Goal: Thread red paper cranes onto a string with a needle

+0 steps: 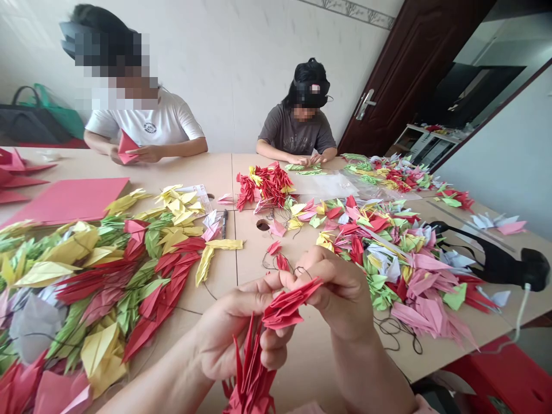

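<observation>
Just in front of me, my left hand (245, 322) grips a bunch of red folded-paper cranes (252, 368), which hangs below the palm. Another red folded-paper piece (291, 305) lies between my two hands. My right hand (340, 287) has thumb and fingers closed at its upper tip, where a dark cord (302, 270) loops out. Both hands' fingertips come close together there. A small red paper piece (282, 262) sits on the table beyond my fingers, with cord beside it. Part of the bunch is cut off by the bottom edge.
Strung paper cranes (99, 247) in several colours cover the left side; another colourful heap (401, 247) fills the right. A red cluster (263, 187) lies mid-table near a round hole (262, 225). A black headset (487, 253) rests at right. Two people (146, 126) sit opposite, handling paper.
</observation>
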Tool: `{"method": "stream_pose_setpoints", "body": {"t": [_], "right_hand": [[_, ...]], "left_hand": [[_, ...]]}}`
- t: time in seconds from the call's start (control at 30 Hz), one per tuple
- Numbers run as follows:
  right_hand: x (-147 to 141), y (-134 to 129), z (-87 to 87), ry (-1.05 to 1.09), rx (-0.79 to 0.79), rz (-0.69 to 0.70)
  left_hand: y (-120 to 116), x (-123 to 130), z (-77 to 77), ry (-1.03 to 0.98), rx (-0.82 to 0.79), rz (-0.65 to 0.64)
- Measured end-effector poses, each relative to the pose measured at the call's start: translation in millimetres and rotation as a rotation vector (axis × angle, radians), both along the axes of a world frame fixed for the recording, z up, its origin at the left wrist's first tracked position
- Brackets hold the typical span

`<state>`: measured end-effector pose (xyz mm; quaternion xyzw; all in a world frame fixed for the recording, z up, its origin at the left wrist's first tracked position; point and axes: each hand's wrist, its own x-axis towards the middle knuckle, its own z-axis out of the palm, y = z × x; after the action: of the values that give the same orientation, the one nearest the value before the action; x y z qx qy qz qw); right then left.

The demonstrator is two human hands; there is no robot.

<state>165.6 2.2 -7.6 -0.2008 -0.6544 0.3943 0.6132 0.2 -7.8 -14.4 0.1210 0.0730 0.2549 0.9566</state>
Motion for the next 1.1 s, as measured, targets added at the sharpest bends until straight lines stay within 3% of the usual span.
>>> {"method": "stream_pose_setpoints", "body": {"t": [0.47, 0.77, 0.93, 1.1], "right_hand": [[10.0, -1.4, 8.6, -0.223, 0.047, -0.073], [8.5, 1.2, 8.2, -0.232, 0.04, -0.008], [2.8, -2.7, 8.0, -0.184, -0.123, -0.048], [5.0, 0.2, 3.3, 0.005, -0.31, -0.117]], "left_hand": [[-1.3, 2.0, 5.2, 0.118, -0.068, 0.067], [-2.2, 0.7, 5.3, 0.01, -0.088, 0.063], [-1.9, 4.7, 3.0, 0.131, -0.007, 0.034], [0.1, 6.5, 2.3, 0.246, 0.245, 0.102]]}}
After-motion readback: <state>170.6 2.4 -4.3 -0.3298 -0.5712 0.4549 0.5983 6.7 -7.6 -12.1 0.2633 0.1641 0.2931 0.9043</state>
